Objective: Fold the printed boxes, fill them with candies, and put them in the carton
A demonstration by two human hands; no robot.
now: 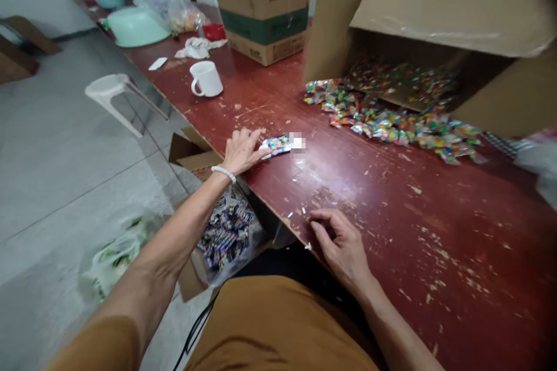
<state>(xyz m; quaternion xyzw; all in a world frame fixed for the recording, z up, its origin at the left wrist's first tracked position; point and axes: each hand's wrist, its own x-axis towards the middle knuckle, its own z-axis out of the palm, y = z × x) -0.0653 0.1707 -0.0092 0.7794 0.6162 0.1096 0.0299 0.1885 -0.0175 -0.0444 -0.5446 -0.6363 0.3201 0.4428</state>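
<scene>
My left hand [242, 151] lies on the red table [339, 185] near its left edge, fingers closed on the end of a small colourful packet [278, 145] that rests flat on the wood. My right hand [342, 243] rests at the table's near edge, fingers loosely curled and apart, holding nothing. A heap of colourful wrapped candies [391, 122] spills from a tipped cardboard box [435, 23] at the far right, well beyond both hands.
A white mug [206, 78] stands further along the table, with a second cardboard box [265, 6], a green bowl [134, 26] and plastic bags behind it. Below the table edge sits a carton with a bag of packets [226, 232]. A white stool [113, 93] stands on the floor.
</scene>
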